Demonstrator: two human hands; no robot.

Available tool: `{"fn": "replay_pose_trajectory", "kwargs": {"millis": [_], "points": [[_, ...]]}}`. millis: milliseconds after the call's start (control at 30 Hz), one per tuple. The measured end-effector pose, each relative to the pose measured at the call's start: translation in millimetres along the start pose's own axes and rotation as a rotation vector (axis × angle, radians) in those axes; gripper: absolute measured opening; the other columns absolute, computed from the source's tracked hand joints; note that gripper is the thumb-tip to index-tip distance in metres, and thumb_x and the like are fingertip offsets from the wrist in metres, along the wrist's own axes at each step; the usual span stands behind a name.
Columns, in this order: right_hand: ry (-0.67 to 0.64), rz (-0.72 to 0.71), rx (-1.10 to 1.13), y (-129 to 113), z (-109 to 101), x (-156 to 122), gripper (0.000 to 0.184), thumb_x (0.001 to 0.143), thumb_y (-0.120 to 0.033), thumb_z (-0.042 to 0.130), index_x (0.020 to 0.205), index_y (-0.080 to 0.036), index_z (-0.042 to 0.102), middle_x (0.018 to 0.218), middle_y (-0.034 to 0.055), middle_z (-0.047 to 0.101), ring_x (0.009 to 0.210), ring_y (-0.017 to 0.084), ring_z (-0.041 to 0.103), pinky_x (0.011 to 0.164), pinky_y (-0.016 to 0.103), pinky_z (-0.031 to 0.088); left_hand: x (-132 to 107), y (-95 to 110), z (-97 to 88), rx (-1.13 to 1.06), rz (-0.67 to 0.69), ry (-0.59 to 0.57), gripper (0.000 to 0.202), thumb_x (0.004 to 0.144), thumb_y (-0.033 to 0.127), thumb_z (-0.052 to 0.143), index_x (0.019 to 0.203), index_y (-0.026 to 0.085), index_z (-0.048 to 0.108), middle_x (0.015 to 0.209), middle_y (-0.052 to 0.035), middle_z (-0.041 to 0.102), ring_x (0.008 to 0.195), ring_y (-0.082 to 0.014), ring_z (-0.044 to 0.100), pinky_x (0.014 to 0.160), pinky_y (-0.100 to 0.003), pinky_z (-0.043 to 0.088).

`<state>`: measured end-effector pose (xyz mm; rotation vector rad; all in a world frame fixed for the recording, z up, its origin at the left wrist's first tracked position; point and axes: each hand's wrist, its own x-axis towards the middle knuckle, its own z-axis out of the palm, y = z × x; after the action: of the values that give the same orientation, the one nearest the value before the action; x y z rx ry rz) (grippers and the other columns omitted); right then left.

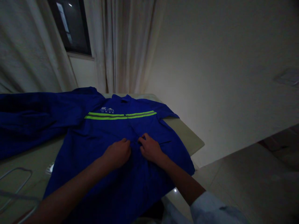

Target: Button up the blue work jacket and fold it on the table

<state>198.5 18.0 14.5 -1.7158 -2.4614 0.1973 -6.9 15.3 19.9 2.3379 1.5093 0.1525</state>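
Note:
A blue work jacket (109, 130) with two lime-green chest stripes and a small white logo lies front-up on a pale table (187, 137). Its left sleeve spreads far to the left. My left hand (118, 153) and my right hand (150, 148) sit close together on the jacket's front placket, about midway down. Both have their fingers curled and pinched on the cloth at the closure. What exactly sits between the fingertips is too dark to make out.
A bent wire hanger (16, 180) lies on the table at the lower left. Curtains (121, 46) and a dark window (70, 25) stand behind the table. The table's right edge drops to a pale tiled floor (245, 186) beside a plain wall.

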Motion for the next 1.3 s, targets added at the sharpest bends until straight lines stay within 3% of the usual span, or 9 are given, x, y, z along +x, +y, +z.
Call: {"fn": "replay_pose_trajectory", "kwargs": {"millis": [100,200,400,600,833,1000,1300], "points": [[0.005,-0.067,-0.002,-1.9,3.0,22.9,0.017,0.096,-0.027,0.066,0.112,-0.020,0.069,0.120,0.0098,0.064,0.114,0.025,0.062,0.089,0.033,0.052,51.3,-7.9,-5.9,-0.092,-0.109,0.044,0.033,0.100,0.030,0.043,0.098,0.015,0.073,0.107,-0.0207,0.075,0.097,-0.0324,0.074,0.084,-0.041,0.053],[0.081,-0.091,0.115,2.7,16.2,33.7,0.015,0.095,-0.025,0.071,0.109,-0.020,0.071,0.118,0.0088,0.066,0.109,0.022,0.064,0.090,0.032,0.053,74.3,-20.4,7.7,-0.224,-0.118,0.079,0.026,0.098,0.032,0.049,0.097,0.021,0.072,0.104,-0.0122,0.078,0.100,-0.0274,0.074,0.080,-0.034,0.051],[0.284,-0.142,0.329,11.3,36.6,28.5,0.009,0.098,-0.017,0.068,0.104,-0.022,0.073,0.109,0.0046,0.068,0.101,0.018,0.067,0.091,0.029,0.052,65.1,-34.7,37.8,-0.461,-0.059,0.227,0.026,0.102,0.037,0.044,0.107,0.024,0.066,0.106,-0.0072,0.077,0.099,-0.0245,0.072,0.081,-0.034,0.048],[0.394,-0.143,0.554,9.9,31.8,31.7,0.005,0.097,-0.017,0.069,0.099,-0.020,0.073,0.103,0.0053,0.062,0.100,0.019,0.064,0.093,0.032,0.052,75.3,-40.5,39.4,-0.743,0.001,0.226,0.031,0.092,0.048,0.059,0.097,0.021,0.073,0.098,-0.0063,0.079,0.092,-0.0227,0.073,0.079,-0.031,0.052],[0.373,-0.204,0.448,6.9,28.0,28.9,0.009,0.100,-0.020,0.063,0.103,-0.021,0.071,0.108,0.0079,0.060,0.104,0.022,0.061,0.096,0.036,0.052,74.8,-39.2,39.4,-0.818,-0.014,0.280,0.026,0.091,0.043,0.057,0.090,0.020,0.069,0.085,-0.0033,0.074,0.080,-0.0204,0.068,0.071,-0.030,0.048],[0.325,-0.122,0.478,8.8,30.6,32.3,0.004,0.096,-0.017,0.069,0.096,-0.020,0.072,0.102,0.0052,0.061,0.097,0.019,0.062,0.091,0.033,0.052,66.5,-33.5,41.1,-0.737,-0.070,0.326,0.022,0.094,0.043,0.057,0.095,0.025,0.070,0.089,-0.0025,0.075,0.084,-0.0218,0.067,0.073,-0.031,0.045],[0.311,-0.079,0.487,9.9,30.5,35.2,0.006,0.094,-0.015,0.073,0.094,-0.021,0.076,0.099,0.0033,0.062,0.094,0.017,0.064,0.089,0.031,0.052,67.5,-32.9,46.8,-0.767,-0.119,0.375,0.027,0.092,0.047,0.059,0.099,0.024,0.074,0.094,-0.0043,0.078,0.088,-0.0232,0.070,0.079,-0.033,0.053]]}}
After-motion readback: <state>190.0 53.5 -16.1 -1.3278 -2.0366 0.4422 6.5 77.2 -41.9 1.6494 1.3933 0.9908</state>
